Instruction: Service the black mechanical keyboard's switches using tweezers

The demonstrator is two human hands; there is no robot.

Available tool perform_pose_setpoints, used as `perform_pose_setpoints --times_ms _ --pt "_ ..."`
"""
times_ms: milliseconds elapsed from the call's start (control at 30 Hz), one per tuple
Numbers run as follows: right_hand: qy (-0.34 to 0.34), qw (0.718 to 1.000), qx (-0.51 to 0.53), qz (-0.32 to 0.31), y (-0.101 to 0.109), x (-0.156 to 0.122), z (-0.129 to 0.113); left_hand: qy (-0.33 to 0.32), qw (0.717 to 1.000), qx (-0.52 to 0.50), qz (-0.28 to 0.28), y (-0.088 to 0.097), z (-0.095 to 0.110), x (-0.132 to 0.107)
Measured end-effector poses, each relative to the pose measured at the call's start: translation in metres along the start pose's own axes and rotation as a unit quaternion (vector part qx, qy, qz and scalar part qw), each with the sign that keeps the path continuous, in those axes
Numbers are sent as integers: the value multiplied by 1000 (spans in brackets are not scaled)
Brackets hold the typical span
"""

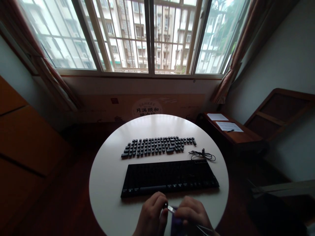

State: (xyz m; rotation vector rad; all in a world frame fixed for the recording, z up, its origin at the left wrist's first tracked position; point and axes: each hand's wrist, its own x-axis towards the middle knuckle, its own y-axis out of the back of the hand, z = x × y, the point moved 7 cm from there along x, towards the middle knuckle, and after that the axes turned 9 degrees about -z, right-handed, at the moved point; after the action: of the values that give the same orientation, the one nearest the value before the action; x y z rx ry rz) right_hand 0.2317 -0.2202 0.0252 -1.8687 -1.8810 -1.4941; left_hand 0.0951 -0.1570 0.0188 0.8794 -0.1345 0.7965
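Observation:
Both my hands meet at the near edge of a round white table (pixel 105 177). My left hand (pixel 151 214) is curled, its fingertips pinching the end of a small shiny metal tool (pixel 170 209). My right hand (pixel 190 214) is closed around the same tool and a purple object (pixel 176 224) beneath it, which I cannot make out. Just beyond my hands lies a black keyboard base (pixel 169 177) with most keycaps off; only its front row still has keys. Farther back, the removed black keycaps (pixel 157 146) are laid out in rows.
A thin black cable (pixel 203 155) lies coiled right of the keycaps. A low wooden side table (pixel 236 136) with sheets of paper (pixel 228 126) stands at the right. A barred window (pixel 147 36) fills the far wall, with curtains on both sides.

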Motion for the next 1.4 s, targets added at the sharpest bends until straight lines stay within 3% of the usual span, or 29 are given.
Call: perform_pose_setpoints --times_ms 167,300,367,467,633,767,1033,1233,1333,1400 --pt "-3 1000 -22 22 12 1 -4 2 1000 -17 8 -1 -3 -1" --pt "-70 989 -43 126 40 -3 2 32 997 -58 49 12 -6 -2" --pt "-81 985 -52 142 48 -1 2 61 995 -61 52 18 -8 -2" --pt "-76 994 -28 74 40 9 2 67 997 -39 23 15 -11 -1" --pt "-65 997 -17 -48 9 11 5 -5 998 -17 -59 -24 -16 -3" --pt "-47 994 -23 -93 -4 4 11 2 997 -39 -72 -37 -25 -11" --pt "-35 991 -32 -129 -12 0 15 -1 997 -59 -51 -29 -30 -20" --pt "-39 991 -9 -125 -12 8 13 -5 996 -55 -67 -30 -28 -16" --pt "-40 990 -23 -133 -6 21 10 9 995 -72 -62 -12 -20 -6" --pt "-53 987 -27 -151 4 34 15 53 996 -66 -16 15 -19 2"
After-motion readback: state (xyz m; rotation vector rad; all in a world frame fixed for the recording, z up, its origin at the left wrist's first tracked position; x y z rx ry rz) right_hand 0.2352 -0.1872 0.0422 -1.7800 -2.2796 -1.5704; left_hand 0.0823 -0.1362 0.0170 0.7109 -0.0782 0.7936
